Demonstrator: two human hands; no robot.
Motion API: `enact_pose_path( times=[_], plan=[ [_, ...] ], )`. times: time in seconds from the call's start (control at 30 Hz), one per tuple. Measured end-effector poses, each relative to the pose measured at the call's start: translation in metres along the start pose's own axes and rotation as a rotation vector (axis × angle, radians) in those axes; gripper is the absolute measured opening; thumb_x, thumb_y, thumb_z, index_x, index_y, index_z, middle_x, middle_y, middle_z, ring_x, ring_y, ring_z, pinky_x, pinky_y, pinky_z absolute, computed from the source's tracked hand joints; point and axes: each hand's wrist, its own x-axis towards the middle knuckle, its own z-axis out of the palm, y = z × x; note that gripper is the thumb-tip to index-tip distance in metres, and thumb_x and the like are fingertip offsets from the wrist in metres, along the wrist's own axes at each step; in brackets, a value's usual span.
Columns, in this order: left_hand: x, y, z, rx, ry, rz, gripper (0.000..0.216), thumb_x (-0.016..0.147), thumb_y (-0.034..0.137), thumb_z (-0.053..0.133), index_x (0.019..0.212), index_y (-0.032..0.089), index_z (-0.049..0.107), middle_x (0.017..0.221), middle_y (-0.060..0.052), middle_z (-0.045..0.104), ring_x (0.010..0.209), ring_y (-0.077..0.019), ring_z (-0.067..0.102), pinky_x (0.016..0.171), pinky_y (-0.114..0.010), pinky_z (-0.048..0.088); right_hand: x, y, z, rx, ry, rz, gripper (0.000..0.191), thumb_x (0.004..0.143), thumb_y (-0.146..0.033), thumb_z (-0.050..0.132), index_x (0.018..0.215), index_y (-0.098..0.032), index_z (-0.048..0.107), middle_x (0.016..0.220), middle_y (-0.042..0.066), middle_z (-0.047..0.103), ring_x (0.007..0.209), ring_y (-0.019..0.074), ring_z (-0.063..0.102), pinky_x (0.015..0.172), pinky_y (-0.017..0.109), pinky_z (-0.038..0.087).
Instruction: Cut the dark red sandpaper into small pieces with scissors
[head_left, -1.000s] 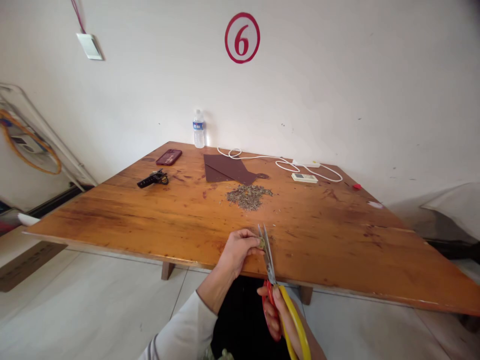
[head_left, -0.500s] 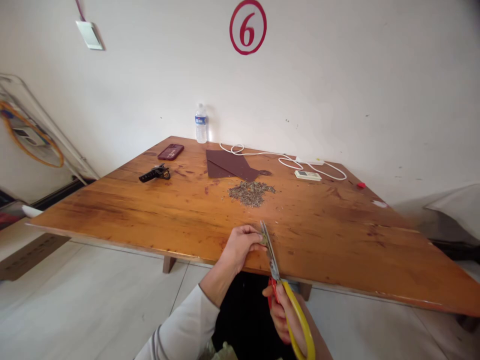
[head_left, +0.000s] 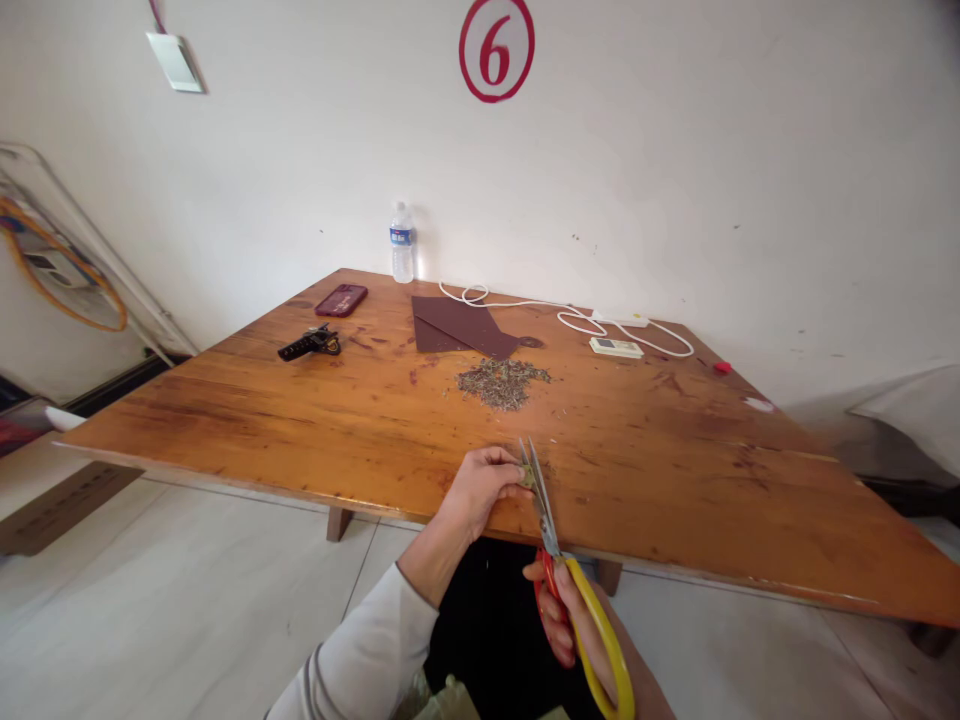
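One wooden table (head_left: 300, 420) meets a white wall (head_left: 675, 180); a water bottle (head_left: 402, 243) stands at its far edge. At the near edge, the left hand (head_left: 480, 490) pinches a small bit (head_left: 527, 478), and the right hand (head_left: 574, 625) grips scissors (head_left: 544, 515).

Wooden table (head_left: 262, 410), clippings pile (head_left: 504, 382), phone (head_left: 341, 300), bottle (head_left: 402, 245), dark sheets (head_left: 457, 328)

On the worktop (head_left: 300, 420), the water bottle (head_left: 402, 243) stands at the far edge, the sheets (head_left: 457, 327) lie before it, the pile of clippings (head_left: 502, 382) lies mid-worktop, and the scissors (head_left: 541, 505) are at the near edge.
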Motion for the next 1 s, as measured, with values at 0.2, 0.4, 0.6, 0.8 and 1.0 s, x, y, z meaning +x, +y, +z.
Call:
enact_pose_path(
  times=[0.2,0.4,0.6,0.8,1.0],
  plan=[
    [-0.001,0.002,0.000,-0.014,-0.020,-0.006,0.021,0.048,0.015,0.083,0.056,0.011,0.064,0.060,-0.001,0.059,0.055,-0.0117,0.058,0.059,-0.029,0.057,0.012,0.010,-0.016,0.034,-0.020,0.122,0.069,0.049,-0.075,0.080,0.087,-0.020,0.062,0.044,-0.013,0.043,0.030,0.0044,0.030,0.030,0.019,0.022],
    [0.002,0.000,-0.002,-0.018,-0.013,-0.029,0.021,0.048,0.014,0.083,0.058,0.011,0.064,0.060,-0.002,0.062,0.055,-0.0126,0.059,0.059,-0.030,0.058,0.011,0.011,-0.017,0.042,0.022,0.168,0.070,0.042,-0.079,0.079,0.079,-0.021,0.063,0.036,-0.015,0.036,0.027,0.0046,0.025,0.026,0.019,0.019],
    [0.002,-0.001,-0.002,-0.012,-0.031,-0.030,0.022,0.051,0.016,0.084,0.058,0.010,0.065,0.061,-0.003,0.063,0.054,-0.0124,0.060,0.060,-0.030,0.058,-0.006,0.000,-0.004,-0.045,0.005,-0.071,0.074,0.055,-0.084,0.074,0.082,-0.016,0.065,0.051,-0.009,0.048,0.036,0.0039,0.037,0.034,0.018,0.031],
    [0.001,0.000,-0.001,-0.011,-0.003,-0.037,0.022,0.053,0.014,0.085,0.058,0.011,0.063,0.059,-0.003,0.063,0.054,-0.0130,0.061,0.057,-0.029,0.058,-0.001,0.006,-0.015,-0.073,0.015,-0.078,0.073,0.063,-0.080,0.072,0.094,-0.015,0.067,0.052,-0.009,0.045,0.036,0.0042,0.032,0.033,0.018,0.025],
    [0.002,0.000,0.000,-0.019,0.001,-0.035,0.023,0.054,0.012,0.085,0.057,0.011,0.062,0.059,-0.002,0.062,0.054,-0.0127,0.061,0.058,-0.030,0.059,-0.002,0.003,-0.019,-0.083,0.001,0.017,0.070,0.060,-0.080,0.073,0.091,-0.018,0.065,0.047,-0.012,0.038,0.035,0.0031,0.024,0.033,0.017,0.018]
  ],
)
